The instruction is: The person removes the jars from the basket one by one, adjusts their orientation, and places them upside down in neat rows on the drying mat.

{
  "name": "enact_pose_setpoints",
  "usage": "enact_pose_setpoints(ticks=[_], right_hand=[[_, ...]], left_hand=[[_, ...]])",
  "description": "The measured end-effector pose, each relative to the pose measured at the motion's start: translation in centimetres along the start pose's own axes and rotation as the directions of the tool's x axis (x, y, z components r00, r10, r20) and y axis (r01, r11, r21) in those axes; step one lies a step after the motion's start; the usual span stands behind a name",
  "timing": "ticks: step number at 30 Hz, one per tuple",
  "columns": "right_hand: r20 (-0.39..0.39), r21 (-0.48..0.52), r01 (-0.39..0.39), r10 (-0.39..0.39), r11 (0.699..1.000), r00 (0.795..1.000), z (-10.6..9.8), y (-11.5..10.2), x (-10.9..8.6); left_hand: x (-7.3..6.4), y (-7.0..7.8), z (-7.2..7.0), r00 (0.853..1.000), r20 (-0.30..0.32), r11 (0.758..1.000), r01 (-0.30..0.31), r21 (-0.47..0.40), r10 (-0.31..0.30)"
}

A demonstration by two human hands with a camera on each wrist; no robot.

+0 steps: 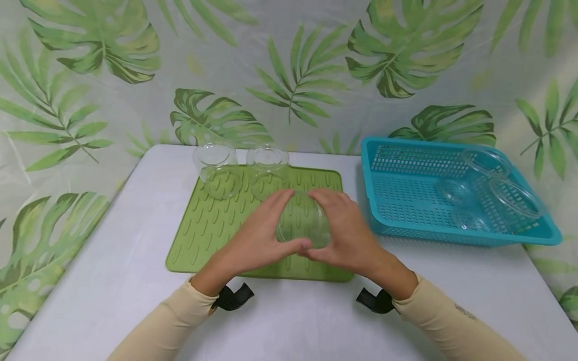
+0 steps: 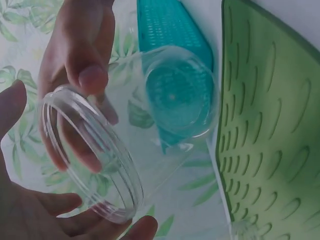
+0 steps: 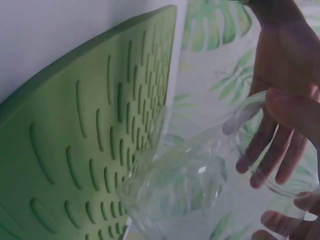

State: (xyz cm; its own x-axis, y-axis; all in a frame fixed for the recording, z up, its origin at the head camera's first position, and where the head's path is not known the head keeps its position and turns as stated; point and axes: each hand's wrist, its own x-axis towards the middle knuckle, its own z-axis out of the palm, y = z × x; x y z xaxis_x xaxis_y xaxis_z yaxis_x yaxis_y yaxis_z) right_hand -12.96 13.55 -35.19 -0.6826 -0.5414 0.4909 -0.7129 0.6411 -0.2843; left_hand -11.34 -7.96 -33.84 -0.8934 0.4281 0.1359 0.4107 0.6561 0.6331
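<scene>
My two hands cup a clear cup [image 1: 300,220] between them, over the green drying mat [image 1: 189,245]. The left hand [image 1: 259,238] curls round its left side and the right hand [image 1: 349,233] round its right. On the near side the thumbs meet, overlapping in the head view. Seen from the left wrist, the cup's wide ridged rim [image 2: 131,185] lies among the fingers, with its narrower base pointing away toward the mat. Two more clear cups, one at left [image 1: 214,155] and one beside it [image 1: 267,159], stand upside down at the mat's back left.
To the right sits a blue perforated basket [image 1: 451,236], with clear cups [image 1: 517,198] lying tilted in its right part. White cloth [image 1: 117,281] covers the table. Behind it hangs a leaf-patterned curtain [image 1: 316,135]. Black straps [image 1: 235,298] circle both wrists.
</scene>
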Motion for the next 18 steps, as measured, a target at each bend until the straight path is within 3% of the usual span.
enact_pose_setpoints(ticks=[7, 18], right_hand=[[-0.028, -0.119, 0.070, -0.074, 0.990, 0.997, 0.30, -0.30, 0.11], [-0.030, -0.123, 0.082, -0.087, 0.989, 0.996, 0.73, -0.37, 0.10]], left_hand=[[0.11, -0.08, 0.56, 0.999, -0.044, 0.999, -0.017, -0.037, 0.016], [0.01, -0.21, 0.59, 0.998, -0.062, 0.996, 0.016, -0.086, -0.021]])
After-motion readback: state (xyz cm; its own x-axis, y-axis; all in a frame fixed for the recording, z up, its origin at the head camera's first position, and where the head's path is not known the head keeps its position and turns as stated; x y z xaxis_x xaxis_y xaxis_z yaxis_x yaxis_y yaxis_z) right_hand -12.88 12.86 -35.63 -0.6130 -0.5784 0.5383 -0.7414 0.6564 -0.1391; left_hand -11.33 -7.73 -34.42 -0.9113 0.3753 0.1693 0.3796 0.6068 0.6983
